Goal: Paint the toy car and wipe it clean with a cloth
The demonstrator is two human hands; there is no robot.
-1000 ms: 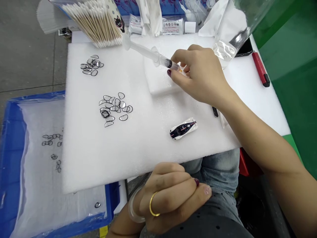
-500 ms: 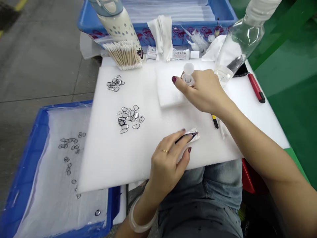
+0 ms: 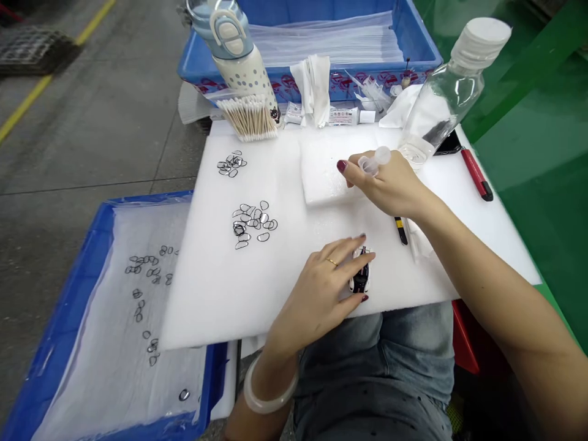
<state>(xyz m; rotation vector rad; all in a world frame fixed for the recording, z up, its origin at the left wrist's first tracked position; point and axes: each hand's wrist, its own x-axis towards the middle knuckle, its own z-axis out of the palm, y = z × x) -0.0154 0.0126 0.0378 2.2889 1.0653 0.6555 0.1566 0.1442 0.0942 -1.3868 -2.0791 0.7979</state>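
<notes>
Toy car [image 3: 361,278], lower centre of frame, on white foam pad [image 3: 220,288]; pinched between thumb and fingers of left hand [image 3: 328,288], at its fingertips. Right hand [image 3: 390,184], above and right, grips a clear syringe [image 3: 374,160] over small foam block [image 3: 321,171]. Black-rimmed lens pieces [image 3: 252,222] lie loose, left of both hands.
</notes>
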